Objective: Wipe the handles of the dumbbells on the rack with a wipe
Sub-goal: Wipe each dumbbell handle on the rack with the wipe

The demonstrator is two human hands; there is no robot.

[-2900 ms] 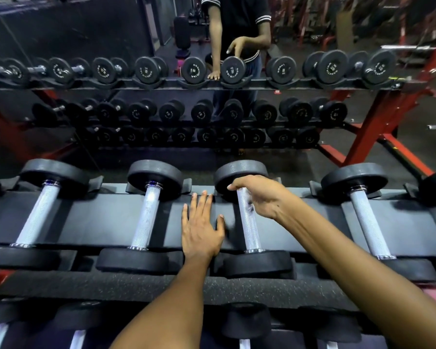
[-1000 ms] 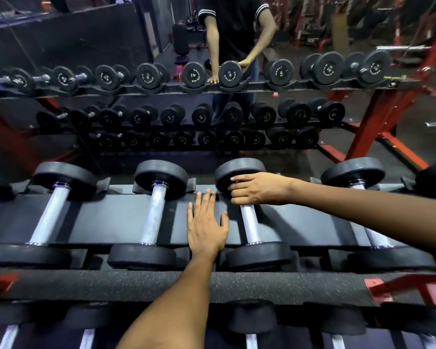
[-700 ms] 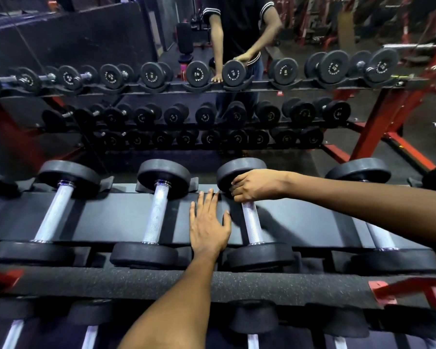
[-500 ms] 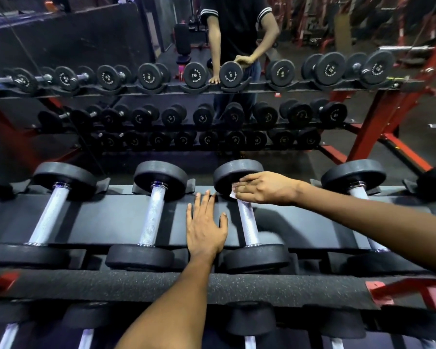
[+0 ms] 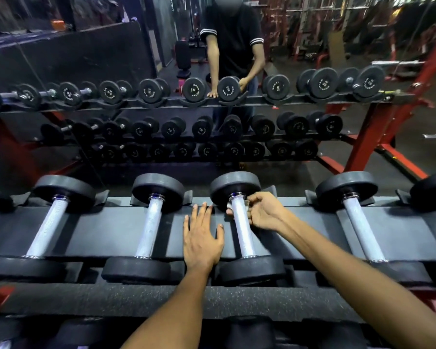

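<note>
Beyond my fingers, a wide wall mirror [image 5: 68, 59] reflects a dim gym: dark rubber floor [image 5: 413, 96], red steel frames [image 5: 363, 144].

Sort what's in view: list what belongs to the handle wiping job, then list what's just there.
In the job:
wipe, pinched by the right hand
handle being wiped
left hand, flat on the rack
other handles in the row

Just there:
mirror reflection of the person
red frame
lower dumbbells
</note>
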